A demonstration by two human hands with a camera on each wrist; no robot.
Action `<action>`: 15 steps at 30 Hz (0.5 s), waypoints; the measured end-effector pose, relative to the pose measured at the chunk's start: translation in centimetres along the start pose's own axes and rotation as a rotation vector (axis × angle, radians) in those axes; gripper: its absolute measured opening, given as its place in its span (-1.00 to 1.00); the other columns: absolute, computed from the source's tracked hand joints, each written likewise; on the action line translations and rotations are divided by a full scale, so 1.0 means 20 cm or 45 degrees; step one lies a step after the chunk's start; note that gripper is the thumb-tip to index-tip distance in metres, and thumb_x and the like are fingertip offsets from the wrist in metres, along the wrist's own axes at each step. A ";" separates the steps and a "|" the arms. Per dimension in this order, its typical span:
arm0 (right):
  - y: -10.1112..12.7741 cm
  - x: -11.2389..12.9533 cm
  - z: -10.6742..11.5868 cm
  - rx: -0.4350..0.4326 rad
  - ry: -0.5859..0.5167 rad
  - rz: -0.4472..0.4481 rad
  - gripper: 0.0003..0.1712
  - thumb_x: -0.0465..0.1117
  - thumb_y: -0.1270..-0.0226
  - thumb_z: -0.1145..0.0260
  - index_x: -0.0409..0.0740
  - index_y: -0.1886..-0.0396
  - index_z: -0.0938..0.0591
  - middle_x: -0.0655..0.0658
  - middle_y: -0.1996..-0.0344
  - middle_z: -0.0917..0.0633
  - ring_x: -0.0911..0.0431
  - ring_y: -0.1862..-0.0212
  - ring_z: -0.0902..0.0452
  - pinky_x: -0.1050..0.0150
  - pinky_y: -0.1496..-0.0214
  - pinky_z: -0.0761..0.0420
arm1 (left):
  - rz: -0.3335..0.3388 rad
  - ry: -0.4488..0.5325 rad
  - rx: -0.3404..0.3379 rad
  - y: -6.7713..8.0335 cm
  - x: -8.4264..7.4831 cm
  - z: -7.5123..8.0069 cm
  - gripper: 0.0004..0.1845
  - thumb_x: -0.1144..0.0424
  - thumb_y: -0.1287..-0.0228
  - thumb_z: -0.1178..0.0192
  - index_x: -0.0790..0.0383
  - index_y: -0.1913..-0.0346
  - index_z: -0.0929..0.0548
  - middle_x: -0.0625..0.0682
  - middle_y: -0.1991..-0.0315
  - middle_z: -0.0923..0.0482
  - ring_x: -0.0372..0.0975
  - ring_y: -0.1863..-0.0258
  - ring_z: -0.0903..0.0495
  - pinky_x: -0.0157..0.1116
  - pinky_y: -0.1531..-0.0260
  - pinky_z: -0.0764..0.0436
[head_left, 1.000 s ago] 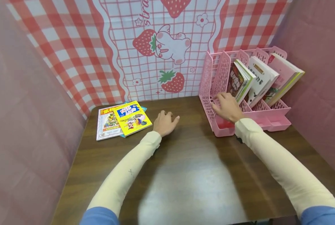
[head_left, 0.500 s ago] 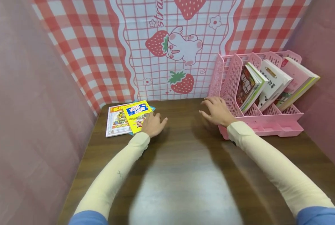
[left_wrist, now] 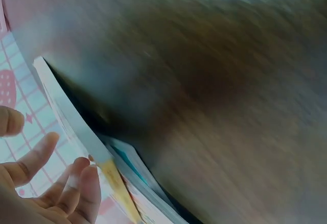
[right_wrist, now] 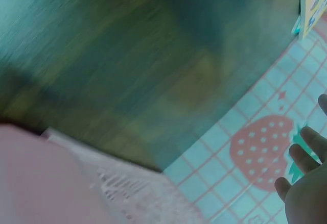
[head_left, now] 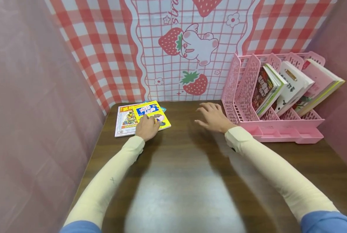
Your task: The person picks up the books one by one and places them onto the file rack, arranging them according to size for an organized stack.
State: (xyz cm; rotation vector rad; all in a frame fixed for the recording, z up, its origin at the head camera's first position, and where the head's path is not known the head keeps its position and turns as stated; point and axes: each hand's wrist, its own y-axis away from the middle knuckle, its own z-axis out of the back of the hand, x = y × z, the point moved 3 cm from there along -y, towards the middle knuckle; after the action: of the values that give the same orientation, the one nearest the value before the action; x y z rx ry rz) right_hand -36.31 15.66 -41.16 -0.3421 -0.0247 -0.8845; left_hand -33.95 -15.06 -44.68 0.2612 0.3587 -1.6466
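My left hand (head_left: pixel 147 127) is over the lower part of a yellow book (head_left: pixel 163 121) with a blue title panel, its fingers relaxed and partly covering the cover. Under that book lies a white-bordered picture book (head_left: pixel 123 124), and a blue corner of another book (head_left: pixel 163 109) peeks out behind. In the left wrist view the loose fingers (left_wrist: pixel 76 185) appear beside the edges of the stacked books. My right hand (head_left: pixel 213 118), fingers spread and holding nothing, hovers over the table just left of the pink book rack (head_left: pixel 281 124).
The rack's right compartments hold a dark-covered book (head_left: pixel 262 89), white books (head_left: pixel 293 85) and a pink book (head_left: pixel 317 82), all leaning. A strawberry-print cloth (head_left: pixel 195 84) hangs behind the brown wooden table (head_left: pixel 185 155). Pink curtains (head_left: pixel 45 113) stand at both sides.
My left hand has moved left, from the bare table onto the yellow book. The right hand has drawn out of the rack's left side toward the left. The head view has turned slightly left.
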 end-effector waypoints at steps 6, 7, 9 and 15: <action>-0.05 0.07 -0.08 0.056 -0.047 -0.012 -0.40 0.17 -0.41 -0.36 -0.10 -0.25 -0.55 -0.34 -0.40 -0.39 -0.32 -0.43 -0.19 -0.34 -0.38 -0.11 | 0.064 -0.049 -0.018 0.03 0.08 0.06 -0.57 0.05 -0.52 -0.04 0.43 0.05 -0.64 0.34 0.00 -0.48 0.13 -0.02 -0.49 0.10 0.02 -0.56; -0.05 0.08 -0.10 0.063 -0.050 -0.009 -0.39 0.18 -0.40 -0.36 -0.09 -0.26 -0.54 -0.34 -0.41 -0.38 -0.33 -0.43 -0.18 -0.35 -0.38 -0.11 | 0.080 -0.057 -0.017 0.04 0.09 0.07 -0.58 0.07 -0.51 -0.04 0.43 0.05 -0.64 0.35 -0.01 -0.48 0.14 -0.02 -0.49 0.11 0.03 -0.57; -0.07 0.11 -0.13 0.083 -0.060 0.000 -0.37 0.20 -0.40 -0.35 -0.08 -0.27 -0.54 -0.35 -0.42 -0.36 -0.35 -0.43 -0.17 -0.36 -0.38 -0.10 | 0.114 -0.082 -0.020 0.05 0.12 0.09 -0.59 0.08 -0.49 -0.06 0.44 0.04 -0.64 0.37 -0.02 -0.49 0.15 -0.01 -0.51 0.11 0.03 -0.58; -0.10 0.21 -0.18 0.117 -0.123 0.018 -0.34 0.23 -0.41 -0.33 -0.06 -0.31 -0.52 -0.35 -0.44 -0.34 -0.32 -0.46 -0.15 -0.35 -0.39 -0.10 | 0.228 -0.114 -0.025 0.07 0.21 0.14 -0.57 -0.01 -0.46 -0.08 0.38 0.21 -0.63 0.31 0.11 -0.61 0.16 0.16 -0.62 0.13 0.16 -0.61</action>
State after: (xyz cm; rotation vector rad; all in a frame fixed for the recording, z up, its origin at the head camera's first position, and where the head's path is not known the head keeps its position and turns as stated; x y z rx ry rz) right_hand -35.62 10.24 -43.38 -0.2983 -0.1514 -0.8493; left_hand -32.91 -20.16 -43.74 0.1983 0.2758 -1.4724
